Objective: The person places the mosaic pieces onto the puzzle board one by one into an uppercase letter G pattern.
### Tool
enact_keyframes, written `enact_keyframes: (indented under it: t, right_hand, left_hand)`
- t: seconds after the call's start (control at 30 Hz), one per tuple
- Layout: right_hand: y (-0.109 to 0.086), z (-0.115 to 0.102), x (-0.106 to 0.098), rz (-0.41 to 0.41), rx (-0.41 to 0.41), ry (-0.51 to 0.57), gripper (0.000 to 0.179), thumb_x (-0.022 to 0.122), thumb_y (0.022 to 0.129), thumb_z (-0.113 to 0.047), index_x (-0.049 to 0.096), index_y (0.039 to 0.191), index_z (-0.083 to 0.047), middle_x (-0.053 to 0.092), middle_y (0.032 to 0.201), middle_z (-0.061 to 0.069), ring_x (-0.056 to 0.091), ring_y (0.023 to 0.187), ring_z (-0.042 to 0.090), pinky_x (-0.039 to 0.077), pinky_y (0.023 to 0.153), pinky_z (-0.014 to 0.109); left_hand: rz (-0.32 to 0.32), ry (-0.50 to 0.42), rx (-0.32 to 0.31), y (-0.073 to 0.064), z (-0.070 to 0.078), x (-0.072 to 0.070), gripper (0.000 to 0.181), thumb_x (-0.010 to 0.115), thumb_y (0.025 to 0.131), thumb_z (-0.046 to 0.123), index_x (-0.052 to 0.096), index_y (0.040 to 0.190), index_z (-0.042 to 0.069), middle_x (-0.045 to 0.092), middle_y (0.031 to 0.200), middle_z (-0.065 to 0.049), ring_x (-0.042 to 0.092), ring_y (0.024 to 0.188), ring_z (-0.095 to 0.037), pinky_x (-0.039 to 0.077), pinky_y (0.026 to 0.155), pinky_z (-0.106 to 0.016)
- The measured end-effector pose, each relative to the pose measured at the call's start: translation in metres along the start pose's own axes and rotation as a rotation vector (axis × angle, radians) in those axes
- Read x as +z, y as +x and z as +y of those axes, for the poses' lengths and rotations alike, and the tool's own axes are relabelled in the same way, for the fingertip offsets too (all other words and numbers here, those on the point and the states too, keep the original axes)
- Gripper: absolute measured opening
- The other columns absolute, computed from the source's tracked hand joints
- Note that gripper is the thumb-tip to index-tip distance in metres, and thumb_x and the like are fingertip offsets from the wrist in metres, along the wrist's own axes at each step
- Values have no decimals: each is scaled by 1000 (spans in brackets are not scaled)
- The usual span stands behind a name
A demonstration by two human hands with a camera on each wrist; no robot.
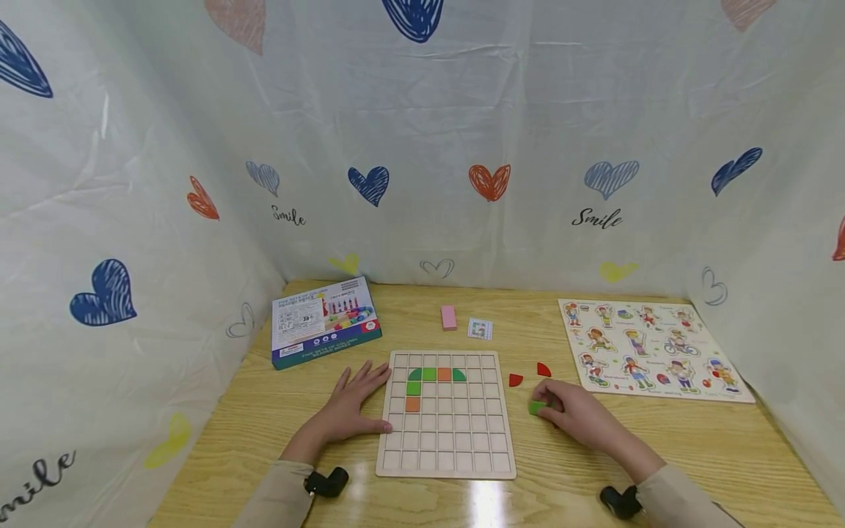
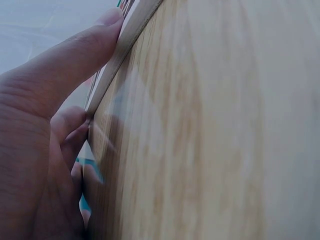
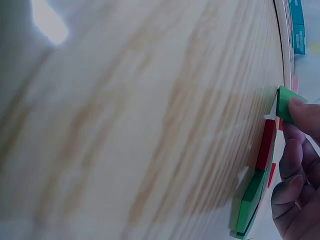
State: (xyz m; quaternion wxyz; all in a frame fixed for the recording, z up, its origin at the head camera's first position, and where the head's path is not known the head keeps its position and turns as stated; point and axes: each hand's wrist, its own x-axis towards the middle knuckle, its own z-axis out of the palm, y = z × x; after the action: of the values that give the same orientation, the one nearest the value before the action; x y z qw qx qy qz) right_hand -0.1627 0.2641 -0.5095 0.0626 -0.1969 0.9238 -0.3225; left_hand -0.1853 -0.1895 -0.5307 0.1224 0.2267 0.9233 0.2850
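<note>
A white grid board (image 1: 429,462) lies flat in front of me. Along its upper rows sit green and orange square tiles, such as an orange tile (image 1: 412,404), and two dark green quarter-round tiles. My left hand (image 1: 346,411) rests at the board's left edge with fingers spread, its thumb (image 2: 92,47) touching the rim. To the right of the board, my right hand (image 1: 581,416) pinches a green square tile (image 3: 286,104) between thumb and fingers, close over the table. Under that hand, the right wrist view shows a red tile (image 3: 266,145) and a green tile (image 3: 251,200).
Two red quarter-round tiles (image 1: 516,380) lie between board and right hand. Behind the board are a pink block (image 1: 449,317) and a small pattern card (image 1: 480,328). A boxed toy set (image 1: 326,323) stands back left; a picture puzzle board (image 1: 653,352) lies at right.
</note>
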Motion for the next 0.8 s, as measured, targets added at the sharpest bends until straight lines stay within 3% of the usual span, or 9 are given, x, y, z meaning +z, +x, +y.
enact_keyframes:
  t: [0.43, 0.8]
  right_hand:
    - [18, -21, 13, 18, -65, 62, 10, 72, 96, -22, 69, 105, -20, 56, 82, -11, 50, 73, 4, 46, 63, 23]
    - [42, -55, 40, -74, -87, 129, 9, 70, 98, -25, 69, 107, -24, 58, 84, -12, 53, 75, 5, 48, 67, 24]
  left_hand:
    - [1, -3, 30, -1, 0, -2, 101, 78, 82, 59, 32, 161, 16, 25, 168, -3, 4, 157, -33, -9, 122, -57]
    - [8, -6, 40, -2, -1, -2, 101, 77, 82, 59, 32, 161, 15, 25, 168, -4, 5, 157, -34, -9, 122, -58]
